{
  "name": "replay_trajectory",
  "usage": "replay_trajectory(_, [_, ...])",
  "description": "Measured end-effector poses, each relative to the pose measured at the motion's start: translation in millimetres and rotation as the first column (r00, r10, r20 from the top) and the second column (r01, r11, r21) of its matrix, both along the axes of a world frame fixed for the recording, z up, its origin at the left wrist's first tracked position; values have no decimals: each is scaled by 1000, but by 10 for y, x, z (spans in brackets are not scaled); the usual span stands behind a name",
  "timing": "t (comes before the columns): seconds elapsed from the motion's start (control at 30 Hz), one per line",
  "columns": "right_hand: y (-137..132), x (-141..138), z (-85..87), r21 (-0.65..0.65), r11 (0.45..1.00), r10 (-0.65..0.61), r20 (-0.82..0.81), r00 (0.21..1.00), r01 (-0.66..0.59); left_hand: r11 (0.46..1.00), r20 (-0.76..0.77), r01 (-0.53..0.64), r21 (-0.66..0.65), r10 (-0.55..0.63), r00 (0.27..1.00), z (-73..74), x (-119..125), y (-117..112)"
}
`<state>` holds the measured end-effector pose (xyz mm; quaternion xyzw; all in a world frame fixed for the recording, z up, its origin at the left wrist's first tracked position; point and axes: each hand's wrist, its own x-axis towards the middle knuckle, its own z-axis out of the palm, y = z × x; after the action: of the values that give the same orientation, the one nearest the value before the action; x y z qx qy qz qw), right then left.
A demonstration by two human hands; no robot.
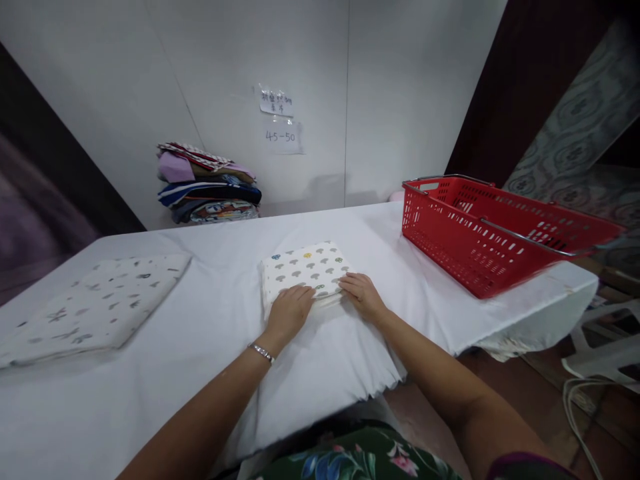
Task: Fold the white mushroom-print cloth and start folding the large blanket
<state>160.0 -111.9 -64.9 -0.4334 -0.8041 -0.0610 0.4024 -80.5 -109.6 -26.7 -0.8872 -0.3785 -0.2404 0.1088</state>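
Observation:
A folded white cloth (306, 268) with grey mushroom-like prints and a few coloured spots lies in front of me on the white-covered table. At its near edge, my left hand (291, 308) has its fingers curled over the top layer, thumb hidden. My right hand (364, 295) holds the near right corner, fingers pointing left over the cloth. Several layers show along the folded edges. Farther left, a larger white cloth (100, 303) with scattered grey and brown prints lies spread flat, apart from both hands.
A red plastic basket (450, 240) with metal handles stands on the table's right side. Folded fabrics (207, 183) are stacked against the wall at the back left. Two paper notes (283, 137) are stuck there. A white plastic stool (605, 340) and cable (570, 407) are right of the table.

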Motion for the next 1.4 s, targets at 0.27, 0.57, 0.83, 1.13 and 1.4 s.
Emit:
replay_trajectory(0.27, [-18,12,-14,-38,999,3,72,997,-1,998,-90,37,41,-34,995,-89,-7,-54])
replay_trajectory(0.57, [-10,35,-25,-50,999,11,89,996,-6,1000,-115,6,26,-3,993,-67,-2,-128])
replay_trajectory(0.83, [-20,26,-18,-51,999,2,86,996,2,999,-168,2,36,4,986,-85,-42,-85])
replay_trajectory(1.13, [-41,27,2,-61,998,10,116,993,-2,1000,-161,9,21,-5,987,-52,-71,-2])
replay_trajectory(1.4, [-95,3,43,-115,993,21,135,991,-6,999,-123,47,21,-44,991,-106,-126,30])
